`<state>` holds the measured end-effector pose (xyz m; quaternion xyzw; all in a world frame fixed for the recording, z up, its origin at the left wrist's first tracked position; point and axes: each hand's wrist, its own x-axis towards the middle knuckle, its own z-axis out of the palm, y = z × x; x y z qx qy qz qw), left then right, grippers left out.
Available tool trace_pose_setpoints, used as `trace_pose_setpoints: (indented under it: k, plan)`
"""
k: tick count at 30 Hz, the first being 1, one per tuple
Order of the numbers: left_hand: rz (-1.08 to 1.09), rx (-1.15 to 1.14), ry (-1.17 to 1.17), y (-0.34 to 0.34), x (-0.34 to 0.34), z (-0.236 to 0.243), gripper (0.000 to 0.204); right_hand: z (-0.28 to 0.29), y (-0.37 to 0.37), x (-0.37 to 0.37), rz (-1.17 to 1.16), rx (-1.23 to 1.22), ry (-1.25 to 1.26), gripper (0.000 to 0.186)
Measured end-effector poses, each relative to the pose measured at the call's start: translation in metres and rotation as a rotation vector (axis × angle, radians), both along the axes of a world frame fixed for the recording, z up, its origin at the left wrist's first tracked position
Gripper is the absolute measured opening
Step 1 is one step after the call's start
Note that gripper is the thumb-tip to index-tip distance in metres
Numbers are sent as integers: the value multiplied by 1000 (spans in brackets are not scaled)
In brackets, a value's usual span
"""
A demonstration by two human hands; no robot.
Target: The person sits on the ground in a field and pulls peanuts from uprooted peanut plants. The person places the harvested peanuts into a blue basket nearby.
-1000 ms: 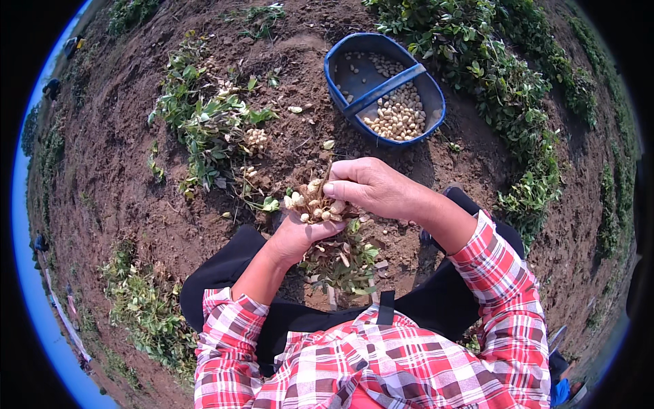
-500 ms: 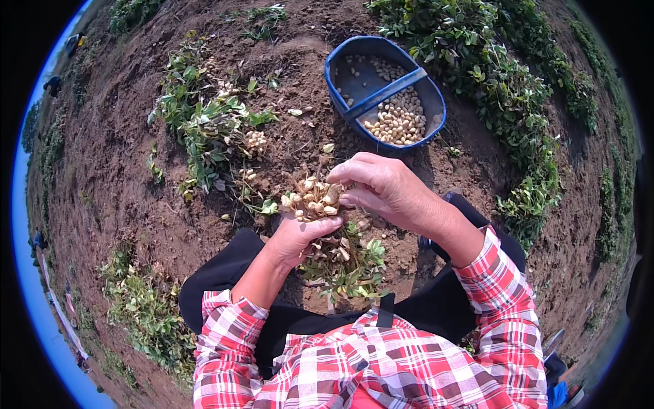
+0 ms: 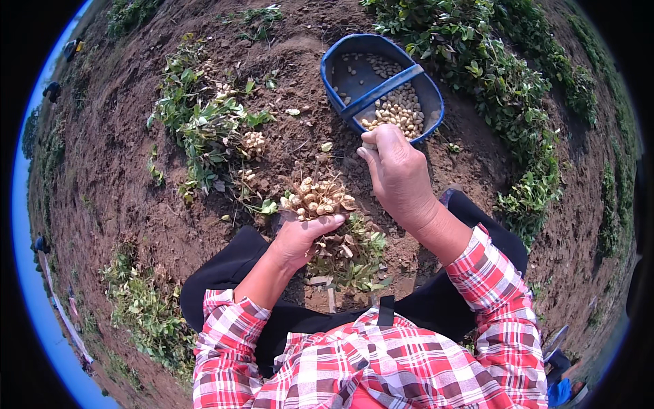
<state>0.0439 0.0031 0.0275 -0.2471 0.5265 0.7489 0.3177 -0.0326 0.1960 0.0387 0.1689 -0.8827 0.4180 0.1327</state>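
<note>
My left hand [image 3: 300, 238] is closed around the stems of an uprooted peanut plant [image 3: 317, 198]. A thick cluster of pale pods shows above my thumb, while leaves hang below the hand. Away from the bunch, my right hand [image 3: 398, 167] is held by the near rim of a blue basket [image 3: 439, 109]. Its fingers are curled together, and what they hold, if anything, is hidden. Loose picked peanuts [image 3: 402, 112] lie in the basket, mostly to the right of the strap-like handle [image 3: 381, 92] that crosses it.
A heap of pulled peanut plants [image 3: 204, 129] with pods lies at the far left. Another leafy pile [image 3: 146, 313] is by my left knee. Rows of green plants [image 3: 504, 102] run along the right. Brown soil [image 3: 300, 82] surrounds everything. Small distant figures [image 3: 51, 92] stand at the left edge.
My right hand has left the pod cluster, moving up and right to the basket's near rim with its fingers curled. My left hand still holds the plant in nearly the same place.
</note>
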Motion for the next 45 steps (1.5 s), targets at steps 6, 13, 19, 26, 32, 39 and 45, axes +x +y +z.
trace_pose_setpoints:
  k: [6, 13, 19, 26, 32, 39, 45]
  plan:
    - [-14, 11, 35, -7, 2, -7, 35, 10, 41, -42, -65, 196, 116, 29]
    - [-56, 178, 92, -14, 2, -13, 46, 11, 2, 20, 483, -119, -224, 14]
    - [-105, 22, 179, -6, 2, -15, 45, 6, -7, 32, 477, -9, -204, 27]
    - [-73, -38, 152, -3, 2, -20, 35, -3, -11, 37, 461, 112, -138, 18]
    - [20, -177, 108, -15, -1, -38, 29, 21, 1, 29, 419, 190, -120, 17]
    - [-35, -171, 106, 2, -2, -18, 34, 12, 23, -1, 238, 248, -58, 27]
    - [-69, -184, 169, 9, 1, -18, 29, -15, -15, 34, 444, 116, -24, 23]
